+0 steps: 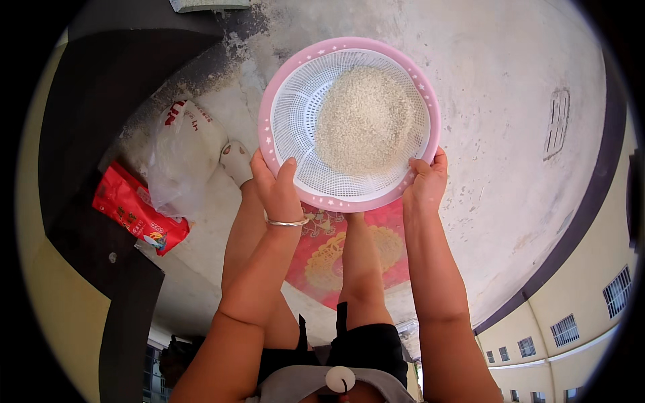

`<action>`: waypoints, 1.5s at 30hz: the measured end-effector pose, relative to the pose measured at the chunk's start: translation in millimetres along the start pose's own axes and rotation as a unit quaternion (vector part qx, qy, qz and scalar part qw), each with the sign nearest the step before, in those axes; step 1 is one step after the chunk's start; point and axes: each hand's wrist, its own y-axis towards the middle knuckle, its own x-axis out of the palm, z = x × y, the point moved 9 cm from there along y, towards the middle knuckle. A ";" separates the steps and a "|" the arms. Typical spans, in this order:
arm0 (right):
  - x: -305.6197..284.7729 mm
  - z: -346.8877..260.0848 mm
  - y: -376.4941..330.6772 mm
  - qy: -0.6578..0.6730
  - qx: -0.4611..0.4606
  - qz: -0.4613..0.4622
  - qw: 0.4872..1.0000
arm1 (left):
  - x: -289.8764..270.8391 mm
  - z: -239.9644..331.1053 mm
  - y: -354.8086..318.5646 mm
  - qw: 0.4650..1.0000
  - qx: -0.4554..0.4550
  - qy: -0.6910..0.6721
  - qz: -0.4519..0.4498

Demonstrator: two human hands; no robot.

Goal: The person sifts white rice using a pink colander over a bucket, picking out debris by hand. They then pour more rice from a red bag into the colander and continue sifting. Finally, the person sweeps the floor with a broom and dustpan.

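Both my hands hold a round sieve basket (295, 87) with a white mesh inside and a pink rim dotted with white shapes. A mound of white rice (366, 121) lies in it, heaped toward the right side of the mesh. My left hand (277, 185) grips the rim at the lower left, thumb over the edge; a bangle circles that wrist. At the lower right, my right hand (426, 181) clasps the rim with its thumb on top. The fingers under the basket are mostly hidden.
On the concrete floor (510, 134) to the left lie a clear-white plastic bag (185, 158) and a red printed package (141, 209). A red mat (319, 262) with a yellow pattern is under my legs. A dark wall base (87, 134) borders the left side.
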 end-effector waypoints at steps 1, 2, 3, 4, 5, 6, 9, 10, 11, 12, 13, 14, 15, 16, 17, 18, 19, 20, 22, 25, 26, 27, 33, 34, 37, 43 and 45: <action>-4.3 -5.5 8.3 0.000 0.003 -0.005 1.000 | -0.3 -1.0 -7.3 0.998 0.045 0.048 0.011; -14.8 -14.1 23.1 -0.002 0.006 -0.010 1.000 | 1.5 -0.3 -17.4 0.991 0.088 0.093 0.023; -32.3 -24.1 37.0 -0.013 0.013 0.023 1.000 | 19.3 -2.9 -33.6 0.990 0.095 0.100 -0.012; -40.5 -32.8 36.5 -0.014 0.045 0.071 0.996 | 20.8 -4.7 -32.7 0.992 0.089 0.086 -0.030; -42.9 -31.6 34.8 -0.023 0.035 0.079 0.996 | 21.7 -7.3 -32.3 0.993 0.081 0.072 -0.048; -41.4 -30.6 29.3 -0.029 0.022 0.089 0.995 | 24.5 -7.1 -28.9 0.993 0.074 0.057 -0.070; -0.8 0.9 4.5 -0.007 -0.006 0.001 1.000 | -9.1 0.2 -7.1 0.997 0.054 0.046 0.027; -6.8 -9.0 10.7 -0.013 0.002 0.012 1.000 | -5.5 2.1 -19.0 0.984 0.113 0.125 0.058; -14.0 -21.9 22.7 -0.021 0.016 0.015 1.000 | 4.1 -2.1 -31.3 0.986 0.104 0.120 0.047; -27.8 -32.4 34.9 -0.031 0.027 0.024 0.999 | 20.4 -8.2 -47.3 0.989 0.091 0.113 0.031; -45.3 -30.9 47.3 -0.012 0.058 0.036 0.998 | 25.1 -12.7 -48.8 0.993 0.069 0.096 0.013; -43.4 -28.0 44.5 -0.014 0.034 0.022 0.999 | 28.8 -16.3 -49.8 0.996 0.047 0.082 -0.002; -33.7 -21.2 35.3 -0.013 0.009 0.009 1.000 | 14.9 -13.2 -33.6 0.998 0.018 0.060 -0.019; -19.2 -17.3 26.3 -0.010 -0.019 -0.007 1.000 | 5.8 -8.3 -16.3 0.999 -0.006 0.036 -0.037; -1.4 -3.4 14.3 -0.019 -0.003 -0.022 1.000 | -7.1 -7.7 -3.1 0.998 -0.055 0.004 -0.013; 1.4 -2.1 13.0 -0.028 0.005 -0.034 0.999 | -1.7 -1.4 -7.8 0.999 0.011 0.043 -0.022; -10.0 -9.6 26.0 -0.022 0.011 -0.016 1.000 | 9.2 -1.7 -23.0 0.993 0.078 0.081 -0.031; -23.4 -14.8 41.5 -0.017 0.023 -0.001 1.000 | 15.1 0.7 -40.7 0.982 0.142 0.122 -0.033; -42.9 -26.4 43.6 -0.009 0.064 0.096 0.993 | 23.7 -8.5 -48.9 0.990 0.096 0.091 -0.058; -8.6 -12.8 16.3 -0.035 -0.015 -0.001 0.999 | 2.4 -8.3 -9.0 0.999 -0.013 0.020 -0.029; 3.6 -3.5 7.8 0.003 -0.010 -0.013 1.000 | 3.7 -3.2 -10.2 0.997 0.029 0.063 -0.022; -2.8 -2.0 16.9 0.003 0.005 -0.014 1.000 | 3.0 -1.3 -15.1 0.992 0.072 0.106 -0.013; -31.0 -20.9 31.2 -0.041 0.003 0.025 0.999 | 8.0 -19.1 -16.8 0.999 0.003 0.016 -0.033; -10.5 -12.2 16.7 -0.013 -0.026 0.000 1.000 | -5.5 -25.4 0.4 0.998 -0.061 -0.030 -0.009; -17.0 -20.0 33.6 -0.023 0.018 -0.012 0.999 | 4.6 -8.0 -28.1 0.989 0.064 0.118 0.056; 2.2 -2.6 9.1 0.017 -0.014 -0.005 1.000 | -6.6 -4.8 -1.4 0.998 -0.053 0.015 0.009; -7.4 -7.8 26.2 0.004 -0.005 -0.010 1.000 | -0.3 -2.7 -17.8 0.996 0.054 0.074 -0.006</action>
